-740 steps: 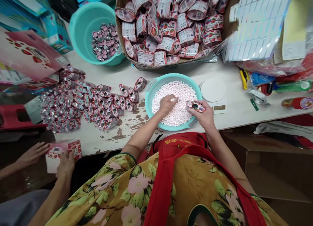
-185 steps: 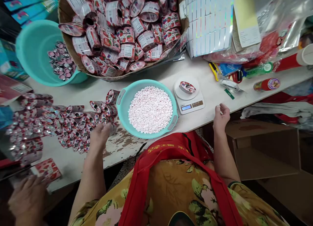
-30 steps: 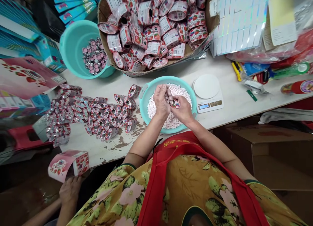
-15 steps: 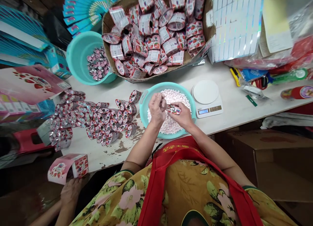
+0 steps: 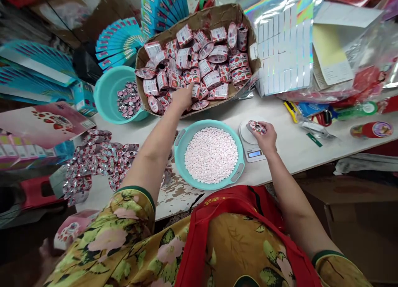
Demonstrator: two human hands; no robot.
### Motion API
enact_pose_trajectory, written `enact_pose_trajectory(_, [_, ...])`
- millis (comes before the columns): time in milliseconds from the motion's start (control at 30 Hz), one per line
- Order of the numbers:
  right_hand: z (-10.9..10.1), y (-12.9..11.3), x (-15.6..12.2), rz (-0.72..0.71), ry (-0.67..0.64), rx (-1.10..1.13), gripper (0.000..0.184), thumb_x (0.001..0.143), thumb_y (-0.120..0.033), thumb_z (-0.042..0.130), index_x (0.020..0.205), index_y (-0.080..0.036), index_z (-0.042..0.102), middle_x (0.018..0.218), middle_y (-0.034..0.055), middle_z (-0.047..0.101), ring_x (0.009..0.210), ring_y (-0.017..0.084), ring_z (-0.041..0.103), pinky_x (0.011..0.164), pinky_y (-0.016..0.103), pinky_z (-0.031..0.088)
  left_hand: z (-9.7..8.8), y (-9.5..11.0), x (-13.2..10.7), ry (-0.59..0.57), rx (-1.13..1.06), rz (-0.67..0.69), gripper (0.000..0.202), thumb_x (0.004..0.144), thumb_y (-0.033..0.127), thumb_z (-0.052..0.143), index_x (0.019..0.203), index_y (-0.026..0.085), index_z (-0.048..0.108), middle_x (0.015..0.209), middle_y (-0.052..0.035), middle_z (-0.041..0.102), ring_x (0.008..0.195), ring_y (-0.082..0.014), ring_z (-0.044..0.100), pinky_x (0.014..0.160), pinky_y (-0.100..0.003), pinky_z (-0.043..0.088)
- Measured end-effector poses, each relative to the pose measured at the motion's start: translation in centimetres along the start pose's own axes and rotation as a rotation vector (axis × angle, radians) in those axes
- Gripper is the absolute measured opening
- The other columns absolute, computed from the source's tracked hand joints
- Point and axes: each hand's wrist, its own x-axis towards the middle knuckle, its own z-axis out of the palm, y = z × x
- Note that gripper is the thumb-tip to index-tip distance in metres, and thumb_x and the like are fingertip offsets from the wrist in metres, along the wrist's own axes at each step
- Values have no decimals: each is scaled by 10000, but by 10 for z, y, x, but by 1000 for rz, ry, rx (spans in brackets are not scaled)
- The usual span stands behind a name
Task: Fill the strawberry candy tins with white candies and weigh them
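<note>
My right hand [image 5: 266, 137] is closed around a small oval strawberry-printed candy container [image 5: 256, 127], holding it over the white plate of a digital scale [image 5: 248, 134]. At the near side of a cardboard box [image 5: 254, 67], my left hand [image 5: 183, 98] reaches in among many similar strawberry-printed containers [image 5: 212, 79]. Its fingertips are by one of them, but the back of the hand hides most of the fingers. Between my arms stands a turquoise basin [image 5: 178, 162] filled with small pale pink-white candies [image 5: 211, 155].
Left of the box, another turquoise basin [image 5: 100, 97] contains small silvery-pink caps [image 5: 129, 101]. Many oval containers [image 5: 96, 162] crowd the table's left side. Label sheets [image 5: 280, 51], a yellow cutter [image 5: 291, 111] and a jar [image 5: 371, 129] lie right. Another person's hand [image 5: 46, 252] shows lower left.
Both hands have left the candy basin. The right hand carried its container rightward over the scale; the left hand moved up to the cardboard box. The view has shifted slightly.
</note>
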Motion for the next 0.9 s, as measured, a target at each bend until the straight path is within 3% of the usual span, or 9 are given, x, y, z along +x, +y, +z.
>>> enact_pose_trajectory(167, [-7, -14, -15, -175, 110, -82, 636, 724, -382, 810, 1281, -194, 567, 1334, 157, 569, 1288, 317, 527, 1103, 551, 453, 3, -8, 20, -111, 391, 136, 385, 678, -58, 750, 786, 176, 464, 688, 31, 456, 1150, -293, 550, 1161, -560, 220])
enact_pose_trajectory(267, [-12, -42, -37, -236, 123, -59, 466, 864, -412, 684, 1284, -244, 575, 1330, 128, 573, 1309, 303, 527, 1111, 566, 463, -5, -1, -1, -43, 566, 215, 165, 884, 87, 601, 836, 166, 465, 790, -30, 536, 1123, -324, 569, 1090, -610, 297])
enact_pose_trajectory(400, [-8, -91, -65, -328, -20, 11, 457, 922, -423, 619, 1348, -274, 553, 1360, 116, 592, 1333, 284, 537, 1070, 524, 521, -23, 16, -74, 3, 498, 237, 61, 937, 205, 549, 900, 161, 570, 813, -53, 621, 967, -244, 620, 992, -424, 404])
enact_pose_trajectory(500, [-1, -121, -79, -434, -246, -8, 713, 830, -458, 740, 1464, -267, 476, 1491, 109, 530, 1395, 310, 502, 1090, 521, 514, -29, 25, -155, -290, 406, 327, 120, 877, 257, 591, 895, 178, 679, 757, -45, 658, 771, -197, 610, 788, -311, 427])
enact_pose_trajectory(567, [3, -131, -87, -437, -474, -21, 734, 785, -411, 791, 1450, -263, 517, 1436, 95, 600, 1313, 313, 588, 1051, 480, 545, -26, 21, -200, -508, 361, 360, 170, 861, 268, 575, 889, 185, 721, 726, -43, 664, 683, -179, 581, 702, -294, 402])
enact_pose_trajectory(667, [2, -125, -98, -189, -675, 23, 580, 759, -354, 809, 1310, -250, 659, 1162, 65, 755, 1026, 277, 732, 915, 414, 598, -11, -8, -226, -709, 118, 258, 242, 867, 334, 594, 1002, 188, 732, 722, -24, 657, 645, -162, 564, 663, -275, 404])
enact_pose_trajectory(733, [-6, -111, -102, 79, -638, 129, 548, 708, -392, 847, 1211, -218, 717, 1014, 57, 784, 876, 249, 750, 849, 402, 613, 5, -36, -220, -613, 8, 172, 314, 914, 390, 564, 1085, 172, 711, 839, -53, 690, 759, -185, 608, 734, -295, 452])
enact_pose_trajectory(833, [-23, -91, -105, 387, -453, 420, 616, 588, -403, 923, 1139, -207, 728, 966, 50, 787, 833, 221, 748, 798, 383, 631, 36, -70, -207, -387, 181, 187, 376, 957, 401, 531, 1167, 131, 686, 1237, -162, 652, 1162, -279, 569, 1012, -400, 427])
enact_pose_trajectory(900, [-34, -83, -106, 511, -350, 613, 631, 549, -368, 946, 1119, -220, 719, 1014, 50, 785, 865, 215, 752, 793, 379, 642, 55, -78, -212, -405, 344, 227, 432, 966, 452, 529, 1231, 139, 665, 1364, -176, 581, 1277, -316, 493, 1096, -452, 370])
